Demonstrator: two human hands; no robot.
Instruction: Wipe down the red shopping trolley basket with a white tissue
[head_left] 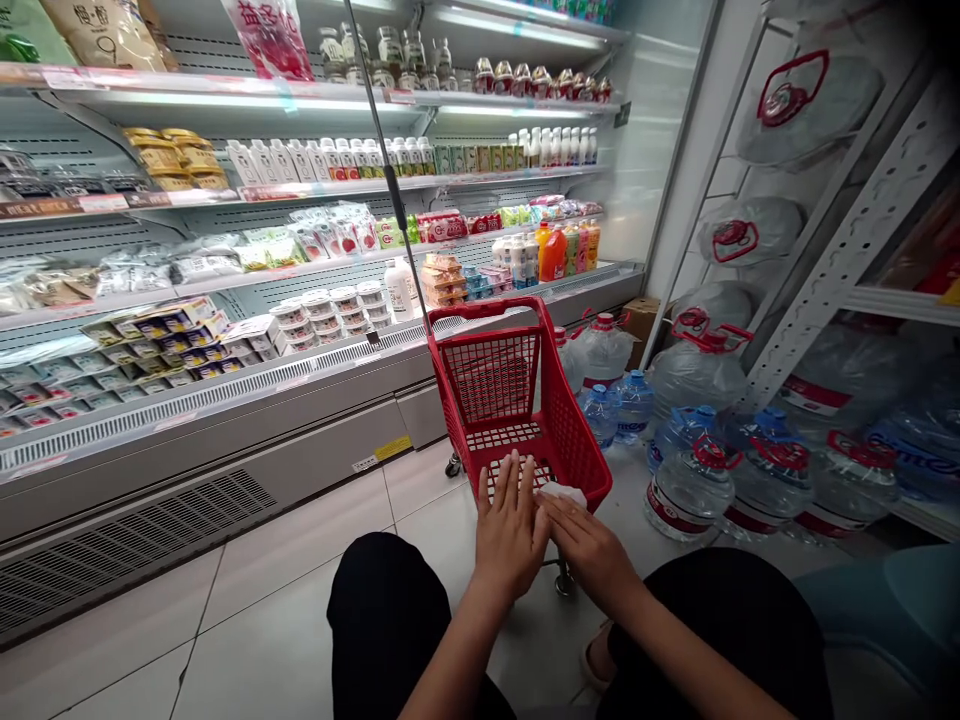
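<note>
My left hand (511,530) is stretched out flat, palm down, with its fingers extended over the near end of a red shopping cart (564,420). Against its thumb side rests my right hand (589,550), fingers bent and close together. A crumpled white tissue (566,492) shows just beyond the right fingers, which seem to hold it; its lower part is hidden by the hand. Both hands are above my knees. The cart basket has open mesh walls and a mesh floor, and its handle is on the far side.
A refrigerated display case (300,390) with dairy and drinks on several shelves runs along the left and back. Large water bottles (690,490) crowd the floor at right, beside a white metal rack (840,240). A thin dark pole (391,185) rises from the cart. Pale tiles (285,600) cover the floor.
</note>
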